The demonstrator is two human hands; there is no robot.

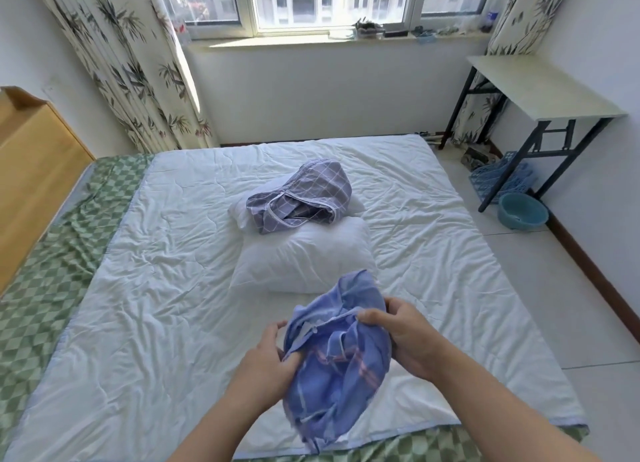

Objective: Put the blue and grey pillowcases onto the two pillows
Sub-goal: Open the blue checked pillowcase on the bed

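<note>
Both hands are up over the near edge of the bed, and between them hangs the blue case [337, 368], bunched into a loose bundle with thin pink and white stripes showing in its folds. The left hand [268, 364] grips the left side of the bundle, thumb on top and fingers curled into the cloth. The right hand [403, 335] clutches the upper right side, fingertips pinching the edge near a white seam that may be a zip, though the folds make it hard to be sure. The lower tail of the case droops toward the near edge of the quilt [138, 323].

Just beyond the hands, near the middle of the bed, lies a bare white pillow [304, 257]. Farther on, touching its far edge, sits the second pillow [240, 209], mostly covered by the crumpled grey case [304, 195], which is checked with pale lines and lies heaped on top, its open mouth facing this way. Only the left corner and a sliver on the right of that pillow show.

The white quilt is wrinkled and spread over a green checked sheet [45, 288] that shows along the left and near sides. To the right stands a folding table [540, 91], with a blue crate [498, 181] and a teal basin [523, 210] on the floor beneath it.
</note>
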